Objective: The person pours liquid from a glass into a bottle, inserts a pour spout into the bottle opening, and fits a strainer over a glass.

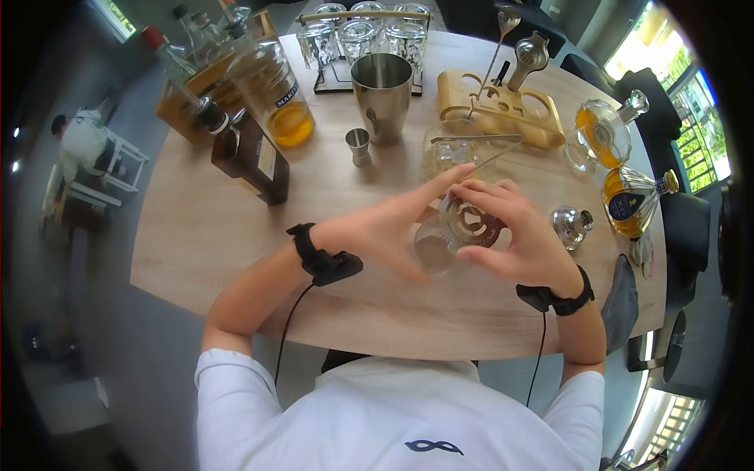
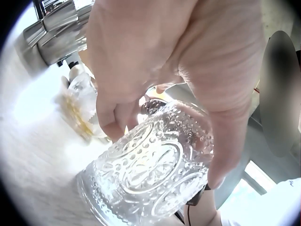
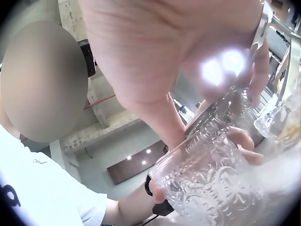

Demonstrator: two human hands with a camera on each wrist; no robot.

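In the head view, my left hand (image 1: 381,228) grips a clear glass (image 1: 434,251), fingers on one side and thumb on the other. The left wrist view shows embossed round patterns on this glass (image 2: 146,174), which tilts there. My right hand (image 1: 518,228) holds a round metal cocktail strainer (image 1: 481,226) with cut-out openings, close over the glass's mouth. In the right wrist view the strainer (image 3: 223,106) lies along the rim, its far part hidden behind my fingers. Just beyond both hands stands a glass with ice (image 1: 455,153), metal tongs (image 1: 479,139) lying across its top.
A steel shaker tin (image 1: 382,98) and a jigger (image 1: 358,147) stand behind. Bottles, including a dark one (image 1: 255,161), are at the left. At the right are a shaker top (image 1: 572,228), decanters and a grey cloth (image 1: 623,302). A wooden bar-tool stand (image 1: 503,110) is farther back.
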